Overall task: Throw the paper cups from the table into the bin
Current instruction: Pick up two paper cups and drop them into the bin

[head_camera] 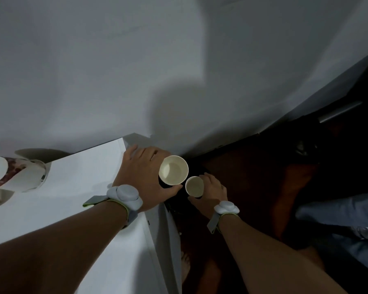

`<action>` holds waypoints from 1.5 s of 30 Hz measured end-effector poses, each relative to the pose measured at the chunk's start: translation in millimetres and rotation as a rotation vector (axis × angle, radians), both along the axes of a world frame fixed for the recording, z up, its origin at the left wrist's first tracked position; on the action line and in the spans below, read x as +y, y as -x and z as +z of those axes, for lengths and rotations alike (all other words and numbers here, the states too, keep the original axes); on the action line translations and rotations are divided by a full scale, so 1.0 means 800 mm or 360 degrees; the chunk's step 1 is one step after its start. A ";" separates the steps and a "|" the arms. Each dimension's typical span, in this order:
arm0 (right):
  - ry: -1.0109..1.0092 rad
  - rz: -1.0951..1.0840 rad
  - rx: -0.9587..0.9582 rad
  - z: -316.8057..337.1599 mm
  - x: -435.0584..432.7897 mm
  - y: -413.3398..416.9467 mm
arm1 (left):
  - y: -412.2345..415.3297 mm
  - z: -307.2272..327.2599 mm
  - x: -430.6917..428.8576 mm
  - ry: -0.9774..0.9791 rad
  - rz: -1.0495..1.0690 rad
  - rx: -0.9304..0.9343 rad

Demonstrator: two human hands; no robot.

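A pale wall fills the upper part of the view, with a broad shadow across its middle. Below it, the white surface runs from the left edge to a corner near the centre, and past its right edge lies a dark reddish floor in deep shade. A dark door or cabinet with a metal bar handle stands at the right, and a fold of blue-grey cloth shows at the lower right. At the far left of the surface several paper cups lie on their sides, one with a reddish print, touching each other. The left hand reaches over the surface's right corner, forearm stretched forward, a grey wrist tracker strapped on; its fingers wrap round the side of a larger paper cup, held upright with its open mouth facing up, just off the edge of the surface. The right hand, lower and beside it, wears a second tracker; its fingers close around a smaller paper cup, also upright, above the dark floor. The two cups sit just beside each other. Whatever lies beneath them is too dark to make out.
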State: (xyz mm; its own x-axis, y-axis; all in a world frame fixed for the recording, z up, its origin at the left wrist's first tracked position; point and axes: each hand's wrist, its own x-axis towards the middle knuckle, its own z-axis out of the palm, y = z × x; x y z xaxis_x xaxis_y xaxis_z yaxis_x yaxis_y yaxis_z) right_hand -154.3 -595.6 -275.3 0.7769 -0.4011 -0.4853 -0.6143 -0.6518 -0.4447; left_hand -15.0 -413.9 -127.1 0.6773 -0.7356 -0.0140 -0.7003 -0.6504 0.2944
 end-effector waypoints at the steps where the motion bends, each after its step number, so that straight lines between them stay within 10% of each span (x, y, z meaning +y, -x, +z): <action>1: -0.0001 -0.0005 0.0008 -0.010 0.002 -0.001 | 0.000 -0.002 0.000 0.0018 -0.0007 -0.0008; 45: 0.0012 0.0061 0.0333 -0.161 0.024 -0.013 | -0.003 -0.016 0.008 0.0204 0.0065 -0.0061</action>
State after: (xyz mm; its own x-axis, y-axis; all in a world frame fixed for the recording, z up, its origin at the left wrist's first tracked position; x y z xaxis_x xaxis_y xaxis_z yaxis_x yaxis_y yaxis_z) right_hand -144.1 -576.5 -404.3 0.6742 -0.3773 -0.6350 -0.6674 -0.6795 -0.3048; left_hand -12.9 -407.9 -139.6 0.7047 -0.7017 0.1047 -0.6865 -0.6372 0.3504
